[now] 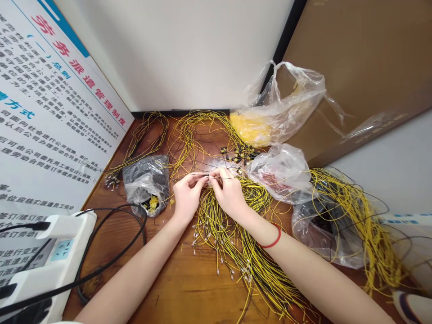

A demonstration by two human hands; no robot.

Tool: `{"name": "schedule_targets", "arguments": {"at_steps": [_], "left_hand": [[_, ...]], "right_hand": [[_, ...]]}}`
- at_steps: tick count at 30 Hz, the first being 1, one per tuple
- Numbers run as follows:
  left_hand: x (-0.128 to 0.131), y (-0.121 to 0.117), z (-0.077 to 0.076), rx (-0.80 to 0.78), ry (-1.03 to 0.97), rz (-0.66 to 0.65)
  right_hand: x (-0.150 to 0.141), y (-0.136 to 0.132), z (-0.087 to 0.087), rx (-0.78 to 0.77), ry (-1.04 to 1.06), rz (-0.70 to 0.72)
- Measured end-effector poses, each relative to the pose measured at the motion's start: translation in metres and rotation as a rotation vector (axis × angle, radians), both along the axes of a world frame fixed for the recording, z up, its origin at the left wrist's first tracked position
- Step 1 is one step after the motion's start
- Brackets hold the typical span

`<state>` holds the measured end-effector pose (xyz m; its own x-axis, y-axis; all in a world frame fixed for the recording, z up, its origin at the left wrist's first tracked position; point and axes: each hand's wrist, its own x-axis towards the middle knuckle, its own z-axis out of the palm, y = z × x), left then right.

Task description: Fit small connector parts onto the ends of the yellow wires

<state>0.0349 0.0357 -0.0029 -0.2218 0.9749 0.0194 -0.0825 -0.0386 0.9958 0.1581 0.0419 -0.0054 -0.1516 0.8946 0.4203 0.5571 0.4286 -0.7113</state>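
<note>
My left hand (187, 194) and my right hand (228, 191) meet above the wooden table (175, 279), fingertips pinched together around a thin wire and a small black connector (205, 175). Under both hands lies a thick bundle of yellow wires (236, 243) with metal terminals at their ends. Small black-and-yellow connectors (238, 155) lie scattered just beyond the hands. A red band circles my right wrist (272, 239).
Plastic bags sit around: one with dark parts (146, 184) at left, one with yellow pieces (263, 121) at back, two at right (283, 173). More yellow wire loops (367, 225) spread right. A white power strip (50, 256) with black cables lies at left, beside a printed poster (43, 117).
</note>
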Motion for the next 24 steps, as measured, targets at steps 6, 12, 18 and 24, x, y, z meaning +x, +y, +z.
{"name": "schedule_targets", "arguments": {"at_steps": [6, 12, 18, 24], "left_hand": [[-0.0011, 0.0024, 0.0014, -0.035, -0.054, 0.04], [-0.0005, 0.0023, 0.0021, -0.03, -0.051, 0.039], [0.0001, 0.0019, 0.0006, -0.023, -0.056, 0.013], [-0.0005, 0.0024, -0.0004, -0.03, -0.088, -0.025]], "right_hand": [[0.001, -0.0022, 0.0016, 0.021, 0.047, -0.019], [0.0005, -0.0013, 0.0019, 0.032, 0.018, -0.016], [0.0004, -0.0007, 0.0028, 0.005, -0.01, -0.009], [0.0008, -0.0003, 0.003, -0.025, 0.009, 0.004]]}}
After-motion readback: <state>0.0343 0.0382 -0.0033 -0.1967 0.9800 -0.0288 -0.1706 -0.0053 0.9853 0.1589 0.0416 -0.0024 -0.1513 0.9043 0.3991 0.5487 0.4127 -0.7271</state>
